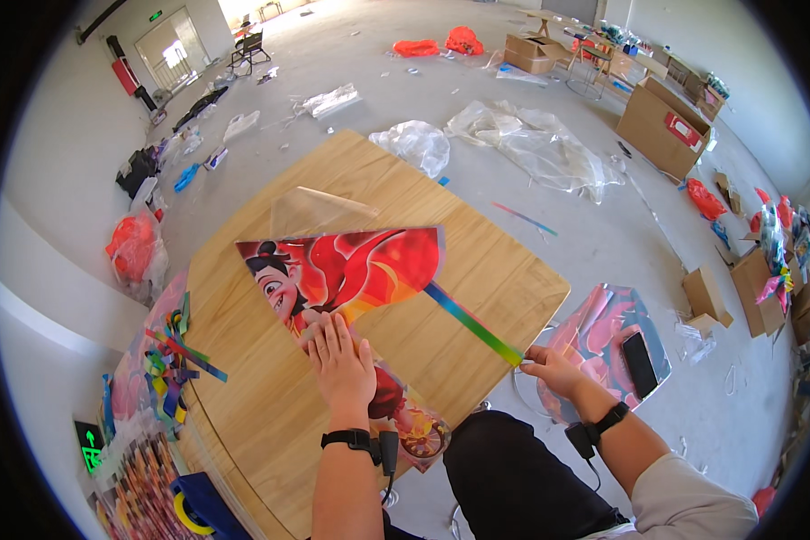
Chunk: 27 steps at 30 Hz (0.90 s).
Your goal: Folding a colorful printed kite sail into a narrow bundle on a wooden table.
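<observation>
While resting a flat, loosely spread left hand (344, 367) on the printed sheet (369, 270), pinching the end of the rainbow ribbon (474, 325) with the right hand (556, 369) at three o'clock

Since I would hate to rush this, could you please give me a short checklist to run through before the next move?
1. Left hand resting on the glossy red sheet printed with a cartoon figure: ok.
2. Right hand gripping the outer end of the flat rainbow-coloured ribbon: ok.
3. Ribbon drawn out straight: ok.
4. Ribbon fastened to the sheet: cannot tell; they meet, but no join shows.
5. Loose multicoloured ribbons at left untangled: not ok, they lie jumbled.
</observation>
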Each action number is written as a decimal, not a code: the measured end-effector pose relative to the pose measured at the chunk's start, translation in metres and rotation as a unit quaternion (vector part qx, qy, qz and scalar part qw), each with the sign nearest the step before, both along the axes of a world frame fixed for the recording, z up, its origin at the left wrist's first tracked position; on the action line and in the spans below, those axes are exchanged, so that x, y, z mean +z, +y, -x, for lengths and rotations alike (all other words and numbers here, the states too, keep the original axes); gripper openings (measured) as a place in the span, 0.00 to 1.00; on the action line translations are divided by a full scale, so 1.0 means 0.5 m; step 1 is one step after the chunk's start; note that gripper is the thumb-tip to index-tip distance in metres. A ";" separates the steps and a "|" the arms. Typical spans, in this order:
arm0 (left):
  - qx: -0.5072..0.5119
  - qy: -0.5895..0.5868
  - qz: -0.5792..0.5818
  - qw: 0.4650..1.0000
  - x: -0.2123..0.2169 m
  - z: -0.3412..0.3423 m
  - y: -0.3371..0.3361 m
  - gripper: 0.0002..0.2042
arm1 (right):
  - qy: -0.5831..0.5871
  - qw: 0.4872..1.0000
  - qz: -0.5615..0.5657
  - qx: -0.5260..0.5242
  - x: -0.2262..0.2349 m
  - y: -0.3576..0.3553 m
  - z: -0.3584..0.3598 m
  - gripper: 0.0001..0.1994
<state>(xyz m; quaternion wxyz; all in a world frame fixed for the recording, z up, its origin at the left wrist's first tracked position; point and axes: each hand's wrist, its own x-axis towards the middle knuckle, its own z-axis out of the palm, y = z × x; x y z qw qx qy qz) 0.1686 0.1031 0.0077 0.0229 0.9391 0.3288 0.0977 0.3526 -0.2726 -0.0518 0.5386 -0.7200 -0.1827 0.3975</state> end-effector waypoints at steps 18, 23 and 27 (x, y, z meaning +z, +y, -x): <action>-0.003 -0.004 0.002 1.000 0.002 0.002 0.004 0.34 | 0.012 0.998 -0.068 0.001 0.030 0.008 -0.005 0.33; -0.001 0.011 -0.009 1.000 0.003 0.000 -0.001 0.34 | 0.013 0.999 0.010 0.037 0.012 0.018 -0.006 0.28; -0.003 0.005 -0.007 1.000 0.002 0.001 0.000 0.34 | -0.047 0.993 0.095 0.048 0.033 0.013 0.003 0.20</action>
